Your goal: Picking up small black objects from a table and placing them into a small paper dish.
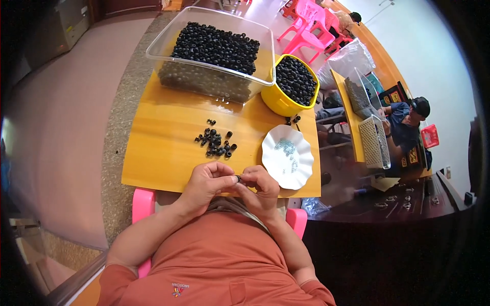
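Just past the table's front edge, my left hand [208, 184] and my right hand [259, 189] meet. Both pinch one small black part [238, 178] between thumbs and fingers, which cover most of it. Beyond my hands a loose pile of small black ring-like and cap-like parts [217, 143] lies on the yellow wooden table [163, 158]. To the right is a white scalloped plate [270, 168] holding tiny clear bluish pieces, too small to name. A few more black parts [296, 120] lie behind the plate.
At the back, a clear plastic bin [163, 53] and a yellow basket [278, 101] hold many black parts. Pink plastic chairs [309, 30] stand beyond. On the right, a person in dark clothes [406, 122] sits by another table with a white perforated basket [374, 145].
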Demonstrator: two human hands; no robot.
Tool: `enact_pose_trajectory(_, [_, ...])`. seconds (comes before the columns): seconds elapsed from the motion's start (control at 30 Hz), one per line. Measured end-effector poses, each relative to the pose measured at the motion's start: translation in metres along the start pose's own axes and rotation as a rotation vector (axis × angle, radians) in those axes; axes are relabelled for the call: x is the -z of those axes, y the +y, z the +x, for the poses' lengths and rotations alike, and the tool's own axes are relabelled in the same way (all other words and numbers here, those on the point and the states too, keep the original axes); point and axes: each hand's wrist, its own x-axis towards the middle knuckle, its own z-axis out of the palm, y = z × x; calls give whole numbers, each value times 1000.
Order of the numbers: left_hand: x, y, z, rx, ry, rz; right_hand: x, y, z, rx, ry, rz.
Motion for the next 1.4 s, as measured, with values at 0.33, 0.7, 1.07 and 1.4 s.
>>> enact_pose_trajectory(0.33, [-1,-2,-1,-52,13,140,15,-5,7,-4,-101,-3])
enact_pose_trajectory(0.7, [1,-4,0,-88,-38,310,27,-10,10,-48,-168,34])
enact_pose_trajectory(1.07, [1,-7,1,-96,-46,327,28,-7,8,-95,-191,135])
enact_pose_trajectory(1.4, [5,-6,4,-99,-45,241,32,-7,11,-175,-172,181])
